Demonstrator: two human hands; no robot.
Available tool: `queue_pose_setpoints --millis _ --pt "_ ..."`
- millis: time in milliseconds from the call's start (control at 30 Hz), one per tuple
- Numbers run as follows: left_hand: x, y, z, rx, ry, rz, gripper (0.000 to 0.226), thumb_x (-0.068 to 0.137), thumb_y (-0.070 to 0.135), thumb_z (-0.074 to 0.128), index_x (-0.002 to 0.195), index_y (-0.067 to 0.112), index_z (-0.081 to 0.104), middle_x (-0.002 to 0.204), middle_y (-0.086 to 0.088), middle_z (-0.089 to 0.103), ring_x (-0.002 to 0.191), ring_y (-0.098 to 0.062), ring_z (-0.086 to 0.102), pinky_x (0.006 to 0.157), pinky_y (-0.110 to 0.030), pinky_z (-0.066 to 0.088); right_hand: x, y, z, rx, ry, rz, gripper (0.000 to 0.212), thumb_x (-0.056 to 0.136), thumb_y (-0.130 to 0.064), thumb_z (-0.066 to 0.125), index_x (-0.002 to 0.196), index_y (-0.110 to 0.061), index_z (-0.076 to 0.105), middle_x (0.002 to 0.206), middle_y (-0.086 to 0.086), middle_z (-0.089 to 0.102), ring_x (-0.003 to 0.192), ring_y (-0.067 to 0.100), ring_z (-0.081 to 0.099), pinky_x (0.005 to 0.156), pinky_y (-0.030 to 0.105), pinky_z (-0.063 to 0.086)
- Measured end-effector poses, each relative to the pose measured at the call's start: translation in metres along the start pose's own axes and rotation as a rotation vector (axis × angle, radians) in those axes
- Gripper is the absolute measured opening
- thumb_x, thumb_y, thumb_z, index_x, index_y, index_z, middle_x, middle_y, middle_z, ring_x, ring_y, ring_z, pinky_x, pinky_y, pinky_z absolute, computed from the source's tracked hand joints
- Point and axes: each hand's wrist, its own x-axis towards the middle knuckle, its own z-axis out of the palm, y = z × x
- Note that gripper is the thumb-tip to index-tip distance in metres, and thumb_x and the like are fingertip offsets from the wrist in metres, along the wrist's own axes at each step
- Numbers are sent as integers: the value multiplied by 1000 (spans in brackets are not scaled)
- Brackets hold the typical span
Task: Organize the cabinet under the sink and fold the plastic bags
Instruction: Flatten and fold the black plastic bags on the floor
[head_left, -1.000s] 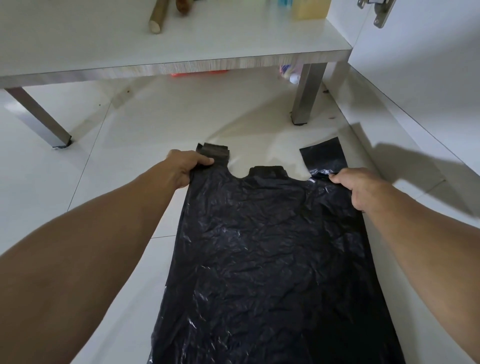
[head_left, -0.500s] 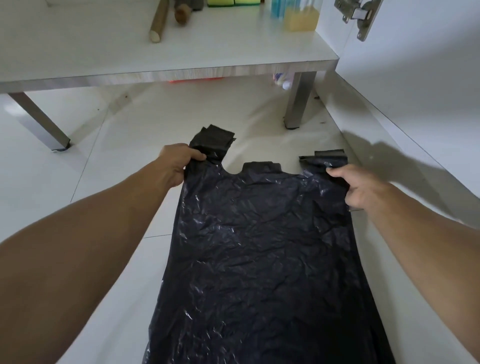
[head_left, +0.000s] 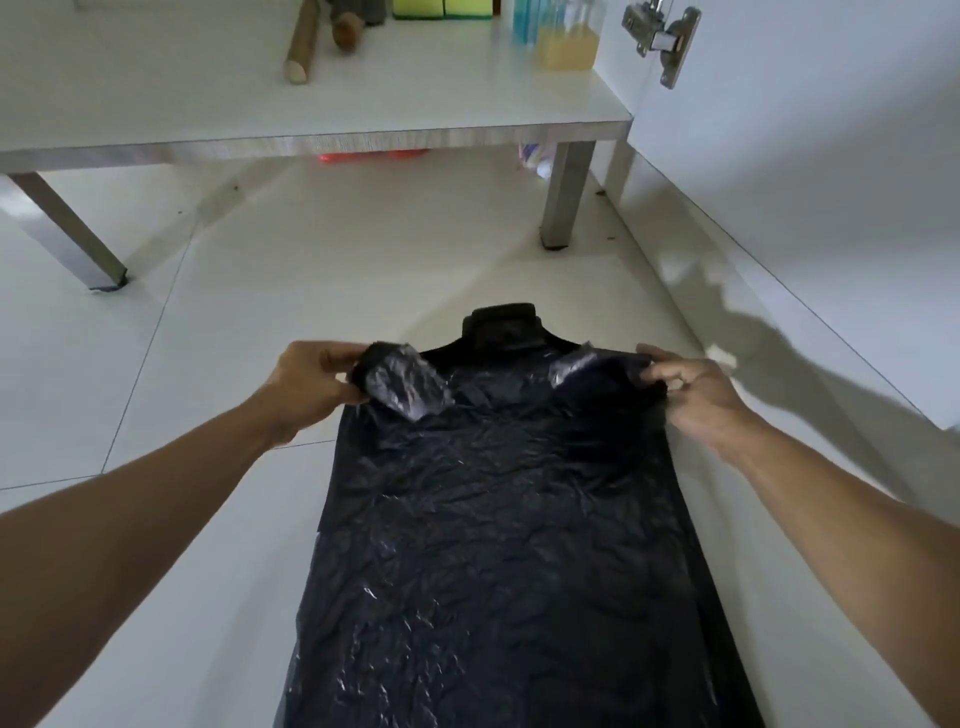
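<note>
**Handles Turned In, Bag Ready for Its Lengthwise Fold**

Right now the black plastic bag (head_left: 498, 545) lies flat on the tiled floor (head_left: 156, 389), stretched straight out in front of the person. Its long axis runs from the near bottom edge of the view away toward the white cabinet shelf (head_left: 363, 104), with the handle end farthest from the body.

Both hands work at that far end. The left hand (head_left: 311, 379) pinches the left handle (head_left: 400, 384) between thumb and fingers and holds it doubled back over the body of the bag, its shiny underside showing. The right hand (head_left: 691, 389) grips the right handle (head_left: 592, 364) at the opposite corner with curled fingers; that handle also appears turned inward, though the dark plastic makes its exact lie hard to read. A small centre tab (head_left: 504, 322) pokes out beyond the two hands.

The hands sit about level with each other, one at each side edge, so neither is clearly nearer the work. Judging by this layout, the handles are being tucked in to make a plain rectangle. The next fold likely turns on the bag's length: either a side edge is carried across the long axis, or the far end is drawn back toward the body. The thin film may slip or spring open once released.

On the shelf stand bottles (head_left: 561, 36), sponges (head_left: 441, 8) and a wooden stick (head_left: 301, 47).
</note>
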Motion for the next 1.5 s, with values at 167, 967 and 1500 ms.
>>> queue_pose_setpoints --millis 167,967,1500 --pt "-35 -20 5 214 -34 93 30 73 -1 79 91 23 76 97 0 72 99 -16 61 85 -27 43 -21 15 0 -194 2 17 65 73 23 59 71 -40 76 155 -5 33 145 16 26 120 35 23" --pt "-46 10 25 -699 201 -573 10 84 18 51 90 10 49 82 -8 48 65 -23 47 56 -31 42 -17 -6 16 225 180 552 44 67 -21 87 103 -5 66 101 9 68 79 21 64 55 25 47" --pt "-6 -1 59 240 406 -492 69 62 42 87 110 5 54 114 -14 59 105 -32 56 91 -41 51 8 -17 18 411 86 658 42 71 -20 86 105 -7 66 100 12 70 83 29 69 58 38 56"
